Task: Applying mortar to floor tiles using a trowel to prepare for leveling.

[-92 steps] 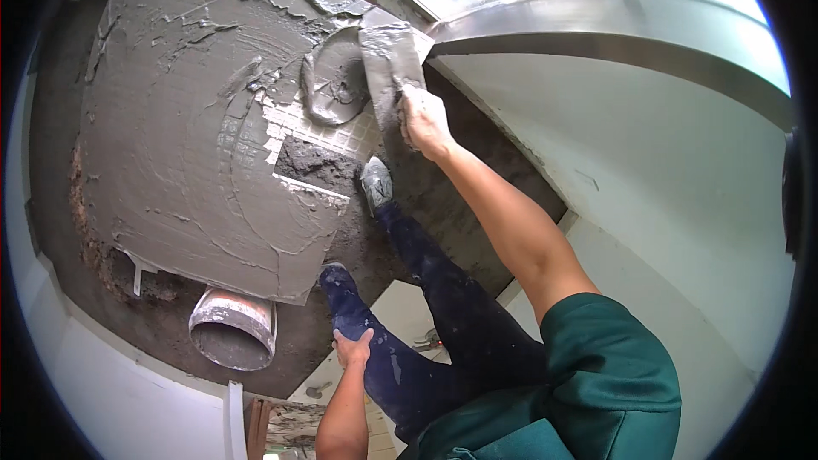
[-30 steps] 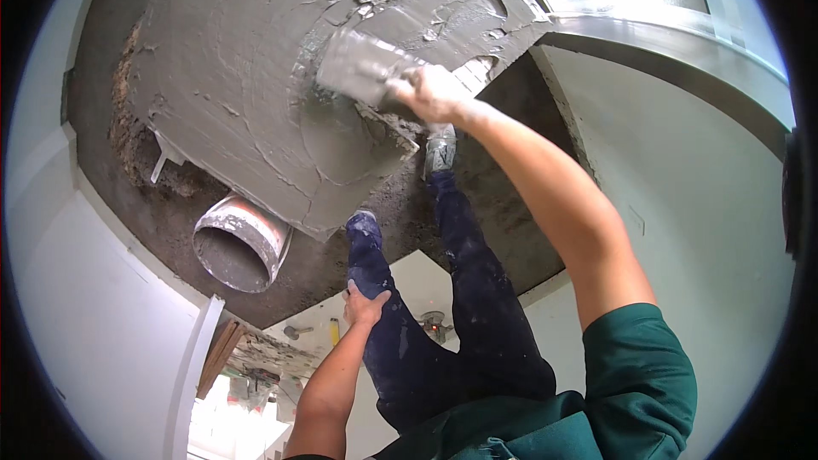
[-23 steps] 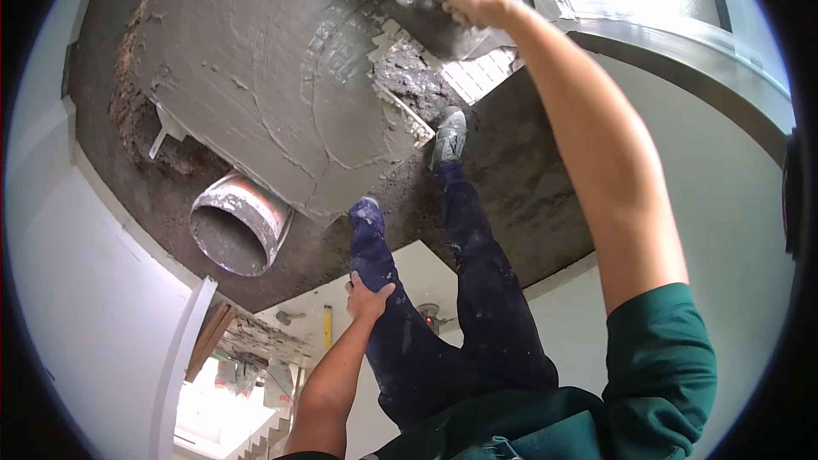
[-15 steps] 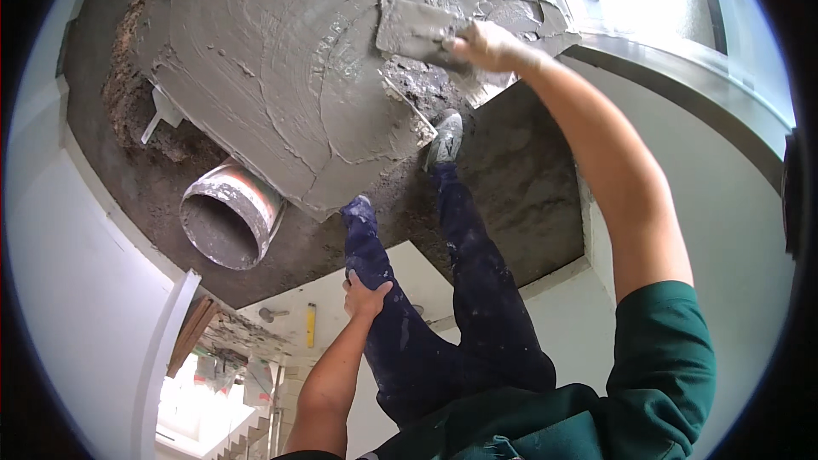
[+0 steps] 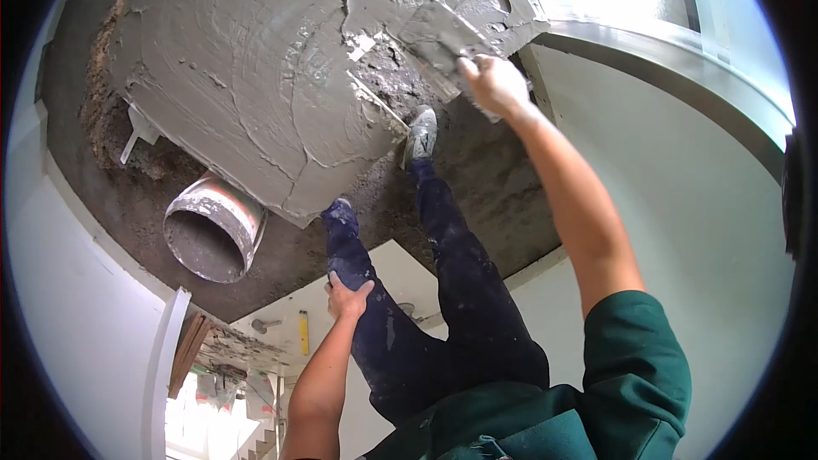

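My right hand (image 5: 497,85) is closed round the handle of a flat plastering trowel (image 5: 439,34), whose blade is smeared with grey mortar. The blade tilts over the mortar-coated surface near its right edge, beside a rough dark patch (image 5: 394,72) between coated pieces. Wet grey mortar (image 5: 221,77) covers a broad slab in front of my feet, marked with curved trowel strokes. My left hand (image 5: 348,296) grips my left leg (image 5: 351,247) around the knee, thumb on one side and fingers on the other.
A mortar-stained bucket (image 5: 209,234) lies on its side at the slab's left corner. Left of the slab rests a small pale tool (image 5: 141,130). Behind my left leg, a yellow level (image 5: 304,332) lies on a pale panel (image 5: 396,268). White walls (image 5: 648,145) flank the floor.
My right hand has drawn the trowel nearer, and its blade has turned to slant down to the right. The whole view has shifted slightly. My left hand stays on my leg.
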Demonstrator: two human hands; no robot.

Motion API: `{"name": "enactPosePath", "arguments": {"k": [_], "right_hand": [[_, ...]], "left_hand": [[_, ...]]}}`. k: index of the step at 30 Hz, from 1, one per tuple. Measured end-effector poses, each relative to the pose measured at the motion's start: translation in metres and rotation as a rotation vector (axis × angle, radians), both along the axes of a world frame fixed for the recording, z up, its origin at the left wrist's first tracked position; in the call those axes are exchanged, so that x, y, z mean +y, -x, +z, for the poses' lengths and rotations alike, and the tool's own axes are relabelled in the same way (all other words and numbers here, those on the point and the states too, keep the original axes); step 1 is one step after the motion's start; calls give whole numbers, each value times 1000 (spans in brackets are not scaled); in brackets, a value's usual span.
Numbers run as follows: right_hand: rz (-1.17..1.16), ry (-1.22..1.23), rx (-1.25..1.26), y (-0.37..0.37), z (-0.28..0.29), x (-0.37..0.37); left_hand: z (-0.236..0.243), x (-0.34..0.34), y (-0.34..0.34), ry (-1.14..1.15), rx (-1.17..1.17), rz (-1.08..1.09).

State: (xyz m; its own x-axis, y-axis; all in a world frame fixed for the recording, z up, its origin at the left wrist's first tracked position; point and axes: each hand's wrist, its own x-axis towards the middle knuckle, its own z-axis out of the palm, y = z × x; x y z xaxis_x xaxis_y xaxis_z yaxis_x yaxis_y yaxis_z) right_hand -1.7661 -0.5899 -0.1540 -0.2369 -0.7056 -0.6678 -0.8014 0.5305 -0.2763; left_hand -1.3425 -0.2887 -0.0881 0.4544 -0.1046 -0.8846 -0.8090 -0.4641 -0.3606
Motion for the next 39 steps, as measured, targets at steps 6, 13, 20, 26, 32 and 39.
{"name": "enactPosePath", "arguments": {"k": [6, 13, 20, 26, 32, 39], "right_hand": [[-277, -128, -287, 48, -2, 33], [108, -78, -29, 70, -22, 77], [-255, 18, -340, 97, -2, 95], [-381, -305, -559, 121, -12, 57], [372, -72, -259, 112, -40, 100], [517, 113, -163, 82, -17, 123]], "left_hand": [[0, -10, 5, 2, -10, -13], [1, -16, 8, 9, -21, -47], [1, -22, 10, 19, -5, -50], [3, -26, 11, 49, -3, -55], [2, -29, 13, 18, -9, -65], [0, -27, 13, -15, -16, -108]]}}
